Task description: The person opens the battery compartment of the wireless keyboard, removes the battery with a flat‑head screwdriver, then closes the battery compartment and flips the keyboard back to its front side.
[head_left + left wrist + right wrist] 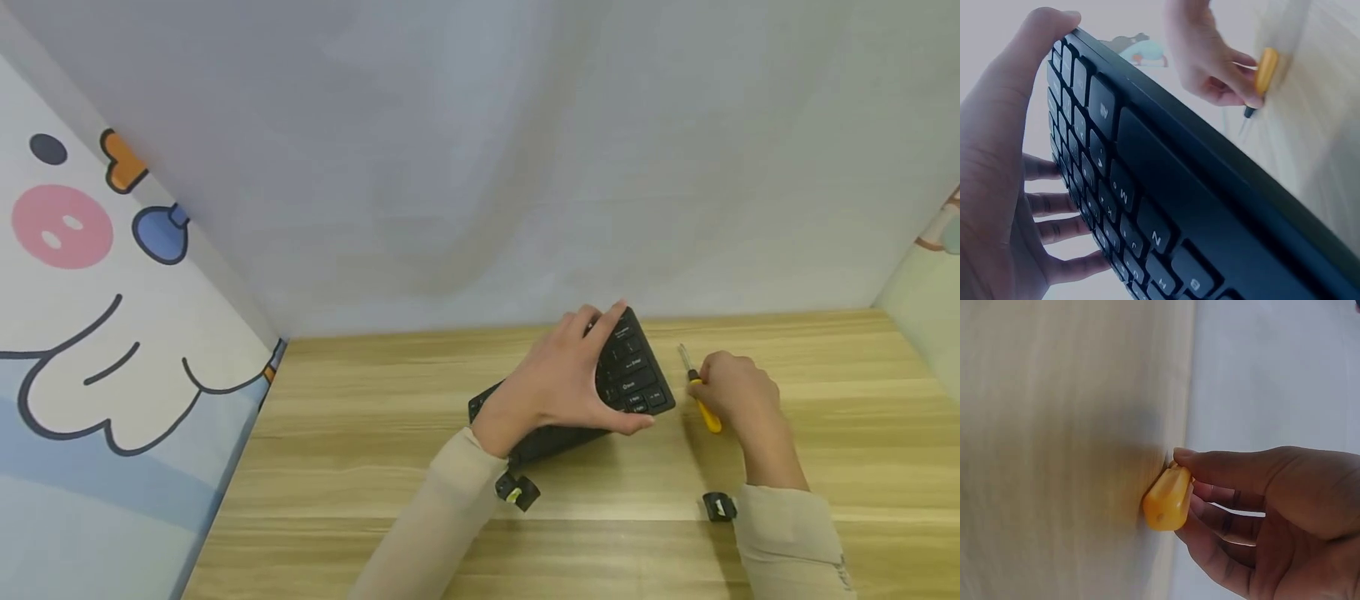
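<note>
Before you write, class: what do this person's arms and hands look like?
Beige left sleeve and right sleeve, the right with small dark marks. Beside them, the left gadget is black with yellow-green, the right gadget black with white. Left hand and right hand: ungloved.

Booth-like work space, wider premises not determinable, comprising one wood-grain bench, one plain greyish backdrop behind, one cartoon-printed panel at left, and one pale green panel at right.
</note>
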Demonstrator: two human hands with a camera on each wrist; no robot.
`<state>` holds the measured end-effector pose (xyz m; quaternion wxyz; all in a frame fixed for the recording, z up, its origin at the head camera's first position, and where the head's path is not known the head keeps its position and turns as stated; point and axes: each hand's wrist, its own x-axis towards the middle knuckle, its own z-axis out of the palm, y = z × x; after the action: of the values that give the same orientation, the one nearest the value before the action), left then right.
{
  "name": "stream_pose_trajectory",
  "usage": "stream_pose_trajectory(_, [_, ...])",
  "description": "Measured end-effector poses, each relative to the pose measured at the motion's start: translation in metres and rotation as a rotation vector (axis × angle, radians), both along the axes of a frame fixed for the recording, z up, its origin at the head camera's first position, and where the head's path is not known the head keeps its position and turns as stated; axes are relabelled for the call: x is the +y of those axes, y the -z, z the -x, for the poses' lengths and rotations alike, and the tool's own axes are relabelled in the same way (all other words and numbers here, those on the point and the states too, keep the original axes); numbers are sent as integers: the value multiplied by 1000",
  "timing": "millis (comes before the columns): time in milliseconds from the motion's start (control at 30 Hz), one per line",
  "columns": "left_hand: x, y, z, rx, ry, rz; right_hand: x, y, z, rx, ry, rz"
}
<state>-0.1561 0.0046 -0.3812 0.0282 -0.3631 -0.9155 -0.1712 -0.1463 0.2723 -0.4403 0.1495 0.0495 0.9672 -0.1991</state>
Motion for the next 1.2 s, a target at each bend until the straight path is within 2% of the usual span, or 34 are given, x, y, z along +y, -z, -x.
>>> stream_pose_trajectory(267, [-11,-11,1,-75,17,-144,0,1,0,-6,4,4])
stream_pose_trajectory(633, [-32,-22,2,-123,44,-376,-2,-1,-2,-2,1,2])
stream_pose_trajectory(867, [-47,-25,3,-166,60,-491,-3,2,-1,5,-9,5])
stream_pose_trajectory(1100, [-59,-24,6,-124,102,-631,-3,3,-3,26,-9,9])
stream_pose_trajectory(1200, [-64,-25,5,-117,100,-694,-3,3,-3,34,-15,5])
